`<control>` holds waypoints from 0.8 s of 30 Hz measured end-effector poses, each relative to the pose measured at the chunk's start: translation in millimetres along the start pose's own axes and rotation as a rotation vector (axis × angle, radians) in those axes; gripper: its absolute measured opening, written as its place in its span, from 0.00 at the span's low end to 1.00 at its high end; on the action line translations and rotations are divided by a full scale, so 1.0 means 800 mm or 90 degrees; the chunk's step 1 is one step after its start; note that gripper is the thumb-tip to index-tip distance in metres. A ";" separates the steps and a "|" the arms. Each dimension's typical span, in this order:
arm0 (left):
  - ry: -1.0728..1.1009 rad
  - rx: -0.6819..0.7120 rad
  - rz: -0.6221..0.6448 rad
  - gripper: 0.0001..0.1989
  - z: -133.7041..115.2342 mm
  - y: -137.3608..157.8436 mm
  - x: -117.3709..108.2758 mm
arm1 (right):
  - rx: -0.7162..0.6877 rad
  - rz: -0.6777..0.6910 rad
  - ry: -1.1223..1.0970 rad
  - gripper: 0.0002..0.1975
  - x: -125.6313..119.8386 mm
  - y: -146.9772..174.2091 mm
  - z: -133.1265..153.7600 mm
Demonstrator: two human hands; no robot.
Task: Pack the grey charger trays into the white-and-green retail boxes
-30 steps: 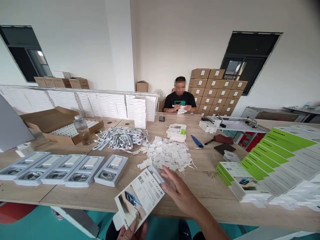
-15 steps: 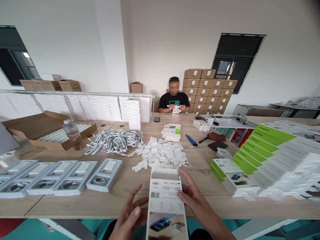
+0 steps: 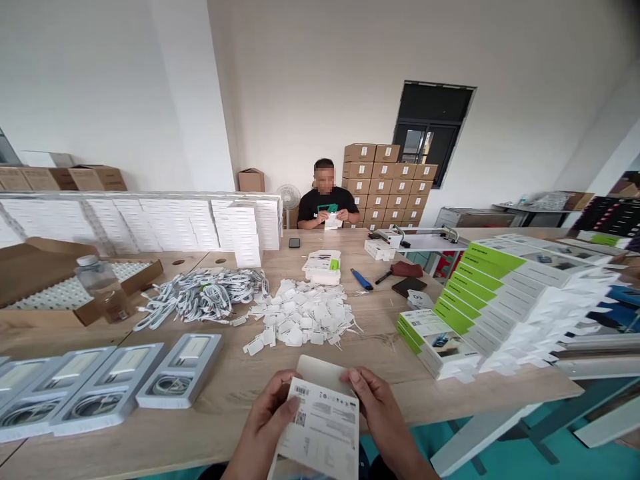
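A white printed carton [image 3: 323, 427] with a barcode and text on its face is held at the table's near edge. Its end flap [image 3: 323, 373] stands up at the far end. My left hand [image 3: 270, 417] grips the carton's left side, thumb on the printed face. On the right, my right hand [image 3: 377, 413] closes on the flap's corner and the carton's right edge. Beyond the carton lies a heap of small white tags [image 3: 305, 313]. To the left, several grey trays [image 3: 177, 373] each hold a white charger and a coiled cable.
Bundled white cables [image 3: 205, 297], a plastic bottle [image 3: 100, 287] and a brown box [image 3: 80, 310] stand at left. Stacked green-and-white cartons [image 3: 480, 300] rise at right, near a blue cutter [image 3: 361, 280]. A person [image 3: 327, 203] sits across the table, holding something white.
My left hand has moved from beside the carton onto its left side. My right hand has shifted to the flap's corner. The view has turned to the right.
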State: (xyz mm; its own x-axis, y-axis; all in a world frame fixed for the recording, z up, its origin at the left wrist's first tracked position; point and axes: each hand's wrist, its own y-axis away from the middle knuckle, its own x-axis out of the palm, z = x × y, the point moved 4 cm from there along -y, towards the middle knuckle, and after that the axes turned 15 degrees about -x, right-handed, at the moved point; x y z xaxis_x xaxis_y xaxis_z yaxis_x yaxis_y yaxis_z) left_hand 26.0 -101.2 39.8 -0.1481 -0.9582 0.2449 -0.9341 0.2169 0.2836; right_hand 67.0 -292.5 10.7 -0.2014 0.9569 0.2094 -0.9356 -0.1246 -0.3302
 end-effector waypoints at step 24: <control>-0.077 -0.035 0.050 0.30 0.006 0.037 0.004 | 0.043 0.196 0.088 0.16 0.021 0.021 0.024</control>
State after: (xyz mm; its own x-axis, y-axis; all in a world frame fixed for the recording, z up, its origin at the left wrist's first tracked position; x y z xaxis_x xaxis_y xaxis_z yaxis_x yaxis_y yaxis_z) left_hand -3.7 -98.6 44.8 -0.2608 -0.9528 0.1555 -0.8994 0.2984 0.3195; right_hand 42.3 -283.4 26.2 -0.4405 0.8976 -0.0189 -0.8552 -0.4259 -0.2954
